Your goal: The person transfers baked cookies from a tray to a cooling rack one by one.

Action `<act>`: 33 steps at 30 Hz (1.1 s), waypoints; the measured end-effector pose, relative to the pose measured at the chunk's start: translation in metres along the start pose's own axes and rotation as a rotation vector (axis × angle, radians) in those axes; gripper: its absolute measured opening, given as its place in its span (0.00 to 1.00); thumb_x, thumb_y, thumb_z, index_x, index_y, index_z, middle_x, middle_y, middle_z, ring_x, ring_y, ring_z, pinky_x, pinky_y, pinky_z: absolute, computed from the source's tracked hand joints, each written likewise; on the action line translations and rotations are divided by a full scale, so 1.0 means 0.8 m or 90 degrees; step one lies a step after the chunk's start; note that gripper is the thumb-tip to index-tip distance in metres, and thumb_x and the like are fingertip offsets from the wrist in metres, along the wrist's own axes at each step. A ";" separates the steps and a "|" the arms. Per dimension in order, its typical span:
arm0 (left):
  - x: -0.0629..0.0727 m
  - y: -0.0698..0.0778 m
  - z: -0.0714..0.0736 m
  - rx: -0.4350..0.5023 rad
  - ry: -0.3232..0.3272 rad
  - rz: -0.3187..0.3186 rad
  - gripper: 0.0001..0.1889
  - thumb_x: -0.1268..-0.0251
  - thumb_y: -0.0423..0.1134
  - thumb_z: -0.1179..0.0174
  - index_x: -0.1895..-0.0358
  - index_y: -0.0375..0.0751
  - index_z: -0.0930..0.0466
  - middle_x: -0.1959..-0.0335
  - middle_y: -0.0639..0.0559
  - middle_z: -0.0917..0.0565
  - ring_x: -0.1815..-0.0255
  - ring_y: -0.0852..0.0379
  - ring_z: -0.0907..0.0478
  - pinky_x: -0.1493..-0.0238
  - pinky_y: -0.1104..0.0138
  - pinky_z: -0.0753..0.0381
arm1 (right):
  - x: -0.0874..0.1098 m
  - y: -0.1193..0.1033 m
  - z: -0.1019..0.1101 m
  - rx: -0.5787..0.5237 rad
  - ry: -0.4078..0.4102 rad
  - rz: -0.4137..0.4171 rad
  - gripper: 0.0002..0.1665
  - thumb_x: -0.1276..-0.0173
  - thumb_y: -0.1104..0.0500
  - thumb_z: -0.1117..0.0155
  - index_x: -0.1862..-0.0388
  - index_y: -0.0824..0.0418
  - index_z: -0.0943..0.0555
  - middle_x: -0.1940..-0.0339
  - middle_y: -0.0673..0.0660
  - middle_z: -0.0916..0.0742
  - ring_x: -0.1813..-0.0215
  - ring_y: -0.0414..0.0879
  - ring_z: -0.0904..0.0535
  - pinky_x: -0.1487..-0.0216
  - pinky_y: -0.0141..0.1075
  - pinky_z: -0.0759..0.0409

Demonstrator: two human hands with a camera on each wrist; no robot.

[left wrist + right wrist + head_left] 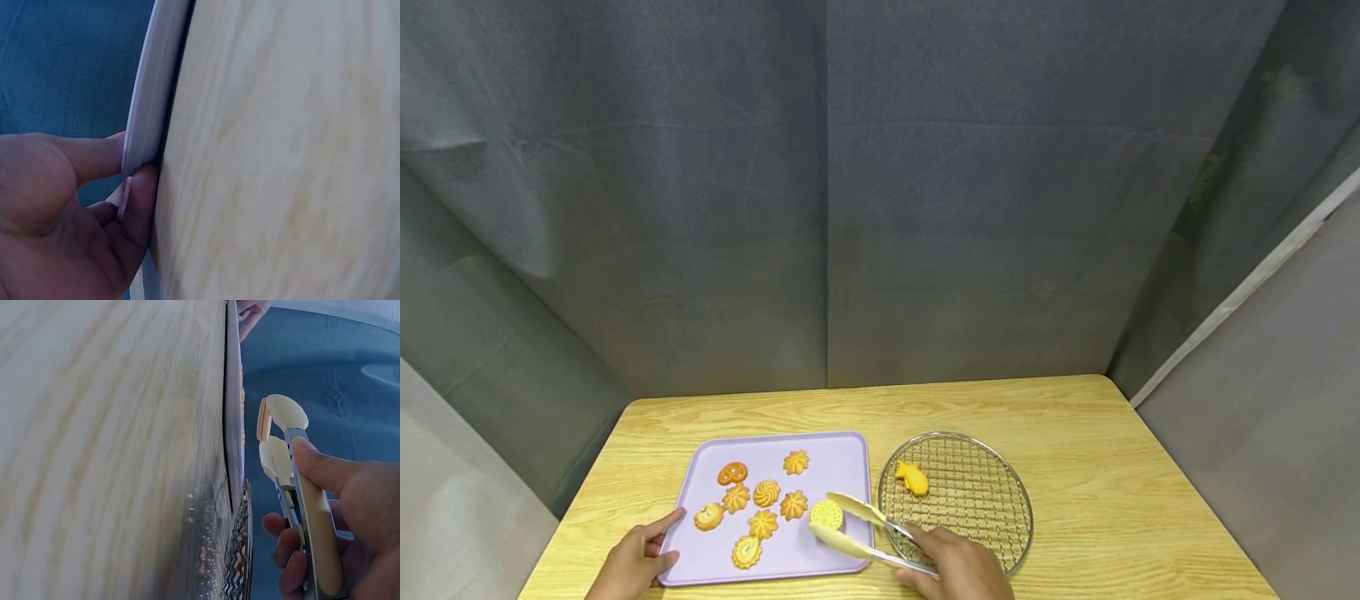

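My left hand (628, 560) pinches the left rim of a lilac tray (831, 450), thumb on one side and fingers on the other in the left wrist view. My right hand (958, 567) holds metal tongs (319, 531) with cream tips. Between those tips is a round yellow biscuit (827, 515), over the tray's right part. In the right wrist view this biscuit (264, 419) is lifted off the tray. Several cookies lie on the tray, among them a pretzel (732, 473), a swirl cookie (766, 493) and a flower-shaped cookie (796, 462).
Right of the tray, close to its edge, lies a round wire rack (977, 492) bearing a fish-shaped biscuit (913, 479). My right hand is over the rack's near part. The wooden table (1112, 500) ends at grey curtains (970, 250) behind and at both sides.
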State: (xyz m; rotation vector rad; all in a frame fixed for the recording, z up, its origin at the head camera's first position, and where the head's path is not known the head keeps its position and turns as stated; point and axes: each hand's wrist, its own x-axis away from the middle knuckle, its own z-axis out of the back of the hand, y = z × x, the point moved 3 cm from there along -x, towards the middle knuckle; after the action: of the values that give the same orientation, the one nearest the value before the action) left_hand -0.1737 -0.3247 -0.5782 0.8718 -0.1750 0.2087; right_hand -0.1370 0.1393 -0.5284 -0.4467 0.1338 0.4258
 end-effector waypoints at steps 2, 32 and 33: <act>0.000 0.000 0.000 0.001 -0.001 -0.001 0.34 0.39 0.20 0.34 0.28 0.28 0.31 0.59 0.39 0.25 0.66 0.54 0.21 0.72 0.67 0.18 | 0.001 0.002 0.000 -0.001 -0.002 -0.004 0.38 0.37 0.34 0.29 0.35 0.55 0.17 0.66 0.44 0.16 0.73 0.30 0.30 0.73 0.32 0.28; -0.001 0.000 0.000 -0.001 -0.002 -0.001 0.34 0.40 0.19 0.33 0.28 0.28 0.31 0.60 0.42 0.23 0.67 0.54 0.21 0.72 0.66 0.18 | 0.011 0.022 0.015 0.023 0.044 -0.079 0.39 0.39 0.31 0.29 0.37 0.53 0.15 0.57 0.47 0.10 0.63 0.42 0.15 0.64 0.37 0.18; -0.001 0.000 0.000 -0.002 0.000 0.000 0.34 0.40 0.20 0.33 0.28 0.28 0.31 0.60 0.42 0.23 0.67 0.54 0.21 0.73 0.67 0.19 | 0.011 0.023 0.016 0.024 0.044 -0.087 0.39 0.39 0.30 0.30 0.37 0.52 0.15 0.57 0.47 0.10 0.62 0.42 0.14 0.63 0.37 0.17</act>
State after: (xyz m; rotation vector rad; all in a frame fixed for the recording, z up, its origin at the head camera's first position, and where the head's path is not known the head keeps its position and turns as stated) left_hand -0.1746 -0.3247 -0.5787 0.8687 -0.1762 0.2087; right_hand -0.1364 0.1631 -0.5259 -0.4304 0.1764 0.2741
